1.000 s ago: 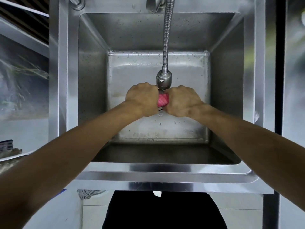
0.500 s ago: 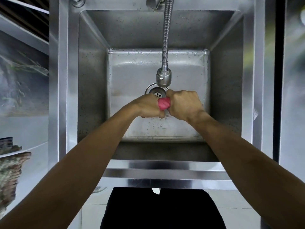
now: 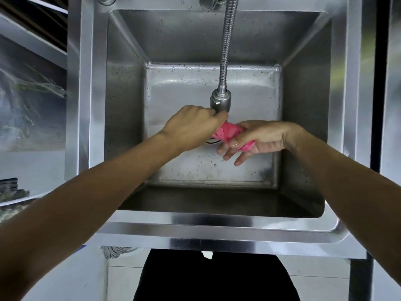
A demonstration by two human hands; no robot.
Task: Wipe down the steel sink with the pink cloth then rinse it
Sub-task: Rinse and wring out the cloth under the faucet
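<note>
The pink cloth [image 3: 227,132] is hanging bunched between both hands over the middle of the steel sink [image 3: 121,105], just beneath the spray head [image 3: 220,102] of the flexible faucet hose and above the drain. The left hand [image 3: 191,127] is gripping one end with curled fingers, while the right hand [image 3: 260,137] is lying mostly open — thumb pressing the other end against straight fingers. I judge the cloth soft, light and probably wet, so it is likely slippery and floppy — gathering it into a wad in one palm should be giving the firmest hold.
</note>
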